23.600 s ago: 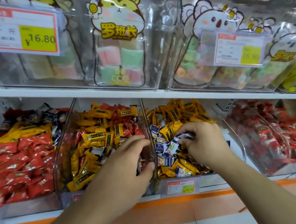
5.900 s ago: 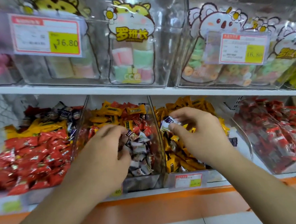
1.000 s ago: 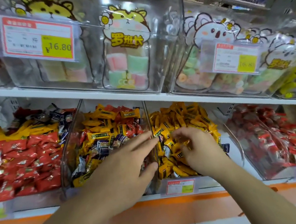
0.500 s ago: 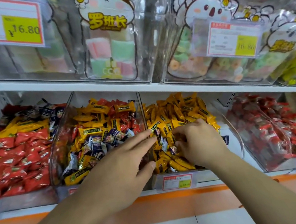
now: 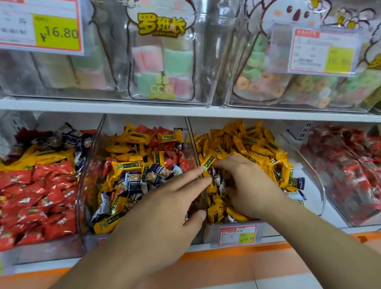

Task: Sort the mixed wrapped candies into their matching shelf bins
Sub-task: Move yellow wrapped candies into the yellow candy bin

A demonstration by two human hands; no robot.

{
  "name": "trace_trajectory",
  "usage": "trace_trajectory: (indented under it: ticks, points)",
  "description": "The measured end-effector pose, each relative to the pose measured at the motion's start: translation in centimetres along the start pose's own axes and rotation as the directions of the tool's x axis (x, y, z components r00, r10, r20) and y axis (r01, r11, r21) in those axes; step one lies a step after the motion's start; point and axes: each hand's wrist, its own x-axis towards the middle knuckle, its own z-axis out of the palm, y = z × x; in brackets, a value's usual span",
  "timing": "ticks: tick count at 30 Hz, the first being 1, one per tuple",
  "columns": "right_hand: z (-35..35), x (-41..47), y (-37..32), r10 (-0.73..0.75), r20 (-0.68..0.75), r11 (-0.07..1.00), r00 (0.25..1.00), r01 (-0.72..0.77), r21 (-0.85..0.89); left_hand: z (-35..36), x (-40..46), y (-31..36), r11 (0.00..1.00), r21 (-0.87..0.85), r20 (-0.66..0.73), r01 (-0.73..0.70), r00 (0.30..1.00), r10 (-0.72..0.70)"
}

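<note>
Two clear bins stand side by side on the lower shelf. The middle-left bin (image 5: pixel 81 199) holds yellow, red and dark blue-white wrapped candies (image 5: pixel 137 177) mixed together. The bin to its right (image 5: pixel 314 174) is full of yellow candies (image 5: pixel 246 143), with a few blue-white ones at its right front corner. My left hand (image 5: pixel 162 208) rests with straight fingers against the clear divider between the two bins, thumb at the front edge. My right hand (image 5: pixel 246 185) digs into the yellow pile, fingers curled down among the wrappers; what they hold is hidden.
A bin of red candies (image 5: pixel 24 203) with yellow and dark ones behind stands at the left. Another red-candy bin (image 5: pixel 367 166) is at the right. Clear tubs of pastel sweets with price tags (image 5: pixel 31 27) fill the shelf above. An orange strip (image 5: pixel 227 258) edges the shelf.
My right hand has pushed a little deeper into the yellow candies. My left hand has stayed against the divider.
</note>
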Motion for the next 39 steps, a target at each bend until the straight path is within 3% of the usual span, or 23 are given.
trace_trajectory:
  ticks: [8, 14, 23, 31, 39]
  points:
    - [0.3, 1.3, 0.6, 0.03, 0.06, 1.0, 0.998, -0.029, -0.009, -0.1, -0.2, 0.1, 1.0, 0.013, 0.004, -0.003, 1.0, 0.003]
    - [0.7, 1.3, 0.9, 0.003, -0.003, 0.998, 1.0, -0.003, 0.06, 0.0, -0.1, 0.1, 1.0, 0.022, 0.007, -0.006, 1.0, 0.006]
    - [0.3, 1.9, 1.0, -0.041, 0.022, 0.997, 0.999, 0.04, 0.07, 0.1, -0.1, 0.1, 1.0, 0.009, 0.003, -0.001, 1.0, 0.001]
    - [0.0, 2.5, 0.7, -0.054, 0.107, 0.996, 0.993, 0.061, -0.067, -0.1, 0.0, 0.6, 1.0, 0.001, 0.006, 0.016, 1.0, -0.016]
    - [0.6, 1.8, 1.0, -0.041, 0.029, 0.997, 0.999, 0.039, 0.063, -0.1, -0.1, 0.9, 0.999, 0.001, 0.027, 0.045, 0.999, -0.045]
